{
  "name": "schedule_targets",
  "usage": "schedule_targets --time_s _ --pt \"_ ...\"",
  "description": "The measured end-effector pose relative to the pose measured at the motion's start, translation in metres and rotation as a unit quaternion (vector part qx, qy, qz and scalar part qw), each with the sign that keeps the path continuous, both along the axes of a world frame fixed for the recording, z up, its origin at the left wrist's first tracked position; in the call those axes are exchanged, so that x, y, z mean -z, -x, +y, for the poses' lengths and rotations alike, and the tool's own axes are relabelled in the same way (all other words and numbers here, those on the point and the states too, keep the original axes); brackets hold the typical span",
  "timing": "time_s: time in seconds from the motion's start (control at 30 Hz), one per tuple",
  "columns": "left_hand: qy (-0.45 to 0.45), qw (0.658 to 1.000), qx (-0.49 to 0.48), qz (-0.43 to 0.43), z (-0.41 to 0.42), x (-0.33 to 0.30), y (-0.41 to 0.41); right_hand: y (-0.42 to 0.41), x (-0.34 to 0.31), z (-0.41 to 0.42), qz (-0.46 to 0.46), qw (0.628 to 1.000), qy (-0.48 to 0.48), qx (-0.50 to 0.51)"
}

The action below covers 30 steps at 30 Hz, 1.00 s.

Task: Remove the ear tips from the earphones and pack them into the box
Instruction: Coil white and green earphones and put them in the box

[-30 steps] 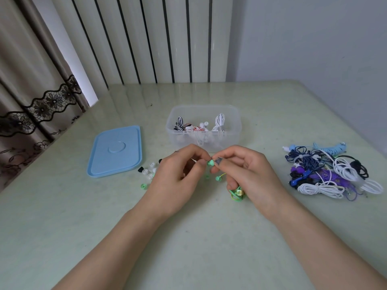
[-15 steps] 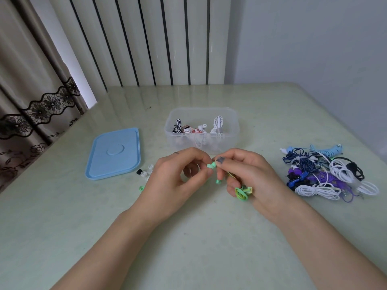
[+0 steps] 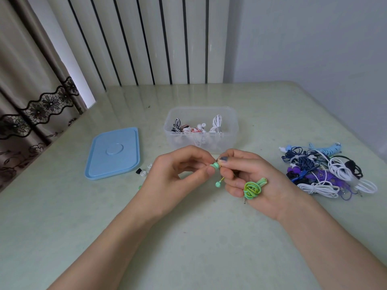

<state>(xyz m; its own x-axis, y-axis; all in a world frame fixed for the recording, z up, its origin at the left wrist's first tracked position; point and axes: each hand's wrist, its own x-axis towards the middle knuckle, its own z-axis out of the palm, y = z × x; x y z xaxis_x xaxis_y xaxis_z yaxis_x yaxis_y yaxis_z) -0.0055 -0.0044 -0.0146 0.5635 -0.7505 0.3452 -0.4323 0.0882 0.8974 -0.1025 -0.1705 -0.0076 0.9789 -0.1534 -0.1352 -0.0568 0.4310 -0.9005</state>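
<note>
1. Head view: a green earbud (image 3: 215,165) is pinched between the thumb and forefinger of the left hand (image 3: 178,181) and the thumb and fingers of the right hand (image 3: 251,178), just in front of the clear box (image 3: 201,141) and above the table (image 3: 188,237).
2. The earbud's long axis is laid roughly left to right, its mint tip turned toward the left hand.
3. The coiled green cable (image 3: 252,189) is clasped against the right hand's curled lower fingers, its plug pointed down toward the table.
4. The second green earbud (image 3: 218,183) is hung on its thin wire below the pinch.
5. Wound earphones are seen inside the box.
6. The blue lid (image 3: 114,152) is laid flat left of the box; loose ear tips (image 3: 142,172) are scattered just beside its near corner.
7. A pile of tangled earphones (image 3: 326,172) is set right of the box.
</note>
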Motion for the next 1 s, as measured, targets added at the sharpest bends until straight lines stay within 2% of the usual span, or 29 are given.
schedule_targets --time_s 0.4,0.6,1.0 --pt "0.040 0.993 0.027 0.107 0.0012 0.0007 -0.0005 0.0010 -0.0027 0.0057 0.027 0.995 -0.090 -0.027" --pt "0.042 0.992 0.036 0.117 0.0010 0.0010 -0.0008 0.0010 -0.0041 0.0080 0.039 0.991 -0.123 -0.029" --pt "0.040 0.990 0.038 0.128 0.0019 0.0032 -0.0025 0.0011 -0.0026 0.0095 0.035 0.993 -0.112 -0.024"
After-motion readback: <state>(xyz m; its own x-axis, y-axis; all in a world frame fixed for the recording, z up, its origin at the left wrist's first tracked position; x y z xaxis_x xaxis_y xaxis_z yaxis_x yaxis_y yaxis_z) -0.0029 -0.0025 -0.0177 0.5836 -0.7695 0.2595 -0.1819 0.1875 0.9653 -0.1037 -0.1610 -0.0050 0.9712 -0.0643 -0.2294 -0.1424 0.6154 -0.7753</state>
